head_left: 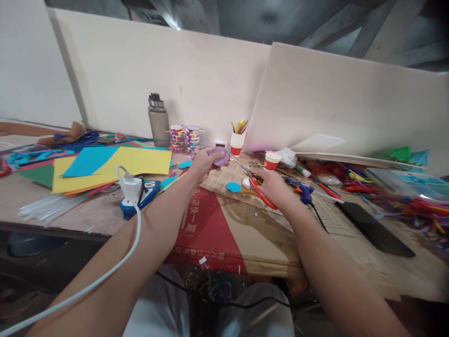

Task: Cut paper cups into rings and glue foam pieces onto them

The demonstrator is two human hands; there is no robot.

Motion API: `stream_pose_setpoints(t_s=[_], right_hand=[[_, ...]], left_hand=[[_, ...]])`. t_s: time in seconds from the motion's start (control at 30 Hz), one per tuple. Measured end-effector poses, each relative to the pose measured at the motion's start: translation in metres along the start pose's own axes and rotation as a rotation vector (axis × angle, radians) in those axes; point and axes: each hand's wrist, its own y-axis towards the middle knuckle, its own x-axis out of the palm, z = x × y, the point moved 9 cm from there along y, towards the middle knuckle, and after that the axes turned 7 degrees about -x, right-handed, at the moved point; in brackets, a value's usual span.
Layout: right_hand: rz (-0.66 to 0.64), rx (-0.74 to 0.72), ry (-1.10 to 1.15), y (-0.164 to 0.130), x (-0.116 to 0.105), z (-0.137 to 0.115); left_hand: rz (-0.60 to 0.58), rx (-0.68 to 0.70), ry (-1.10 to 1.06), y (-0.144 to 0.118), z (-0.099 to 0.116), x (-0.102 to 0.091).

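Purple disc [220, 156] — a small round piece of paper or foam, pinched at its near edge by the left hand [203, 164] and held up just above the cardboard sheet [224, 229] that covers the middle of the bench. The left fingers are curled closed on it, thumb on top.

Right hand [271, 187] — closed through the red handles of a pair of scissors [250, 180]; the blades run up and left from the hand toward the disc, and the tips sit at or on its right edge. Whether the blades are parted or closed is too small to tell.

Step in hand, as I judge it: trimming the rim of the disc, cut under way or about to start. The next move calls for turning the disc a little with the left hand while the scissors stay aimed at the edge — short snips, fingers kept clear of the blades.

Around the cardboard sheet:
- on it, just below the disc, a blue disc [233, 187] lying flat, with a white round piece touching the scissor handles;
- beyond its far edge, a paper cup of pencils [237, 140], a second paper cup [271, 161], two stacks of coloured rings [185, 138] and a grey bottle [158, 119];
- to its left, sheets of yellow and blue paper [115, 164] and a white plug with cable [130, 187];
- to its right, a blue glue gun [302, 189] and a flat black strip [375, 229].
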Motion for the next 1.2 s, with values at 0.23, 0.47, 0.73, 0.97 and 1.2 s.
stream_pose_setpoints(t_s=[0.23, 0.47, 0.73, 0.97, 1.2], right_hand=[[0.035, 0.068, -0.156, -0.002, -0.005, 0.001], [0.013, 0.045, -0.251, -0.003, -0.007, -0.007], [0.024, 0.117, -0.383, -0.006, -0.010, -0.010], [0.045, 0.121, -0.389, -0.007, -0.012, -0.015], [0.042, 0.125, -0.375, -0.007, -0.012, -0.014]], left_hand=[[-0.024, 0.011, -0.058, 0.001, 0.001, 0.003], [-0.039, 0.017, -0.064, -0.001, 0.003, 0.005], [-0.039, -0.006, -0.096, 0.000, 0.003, 0.007], [-0.019, 0.001, -0.123, -0.001, 0.004, 0.005], [-0.020, -0.001, -0.123, -0.001, 0.003, 0.006]])
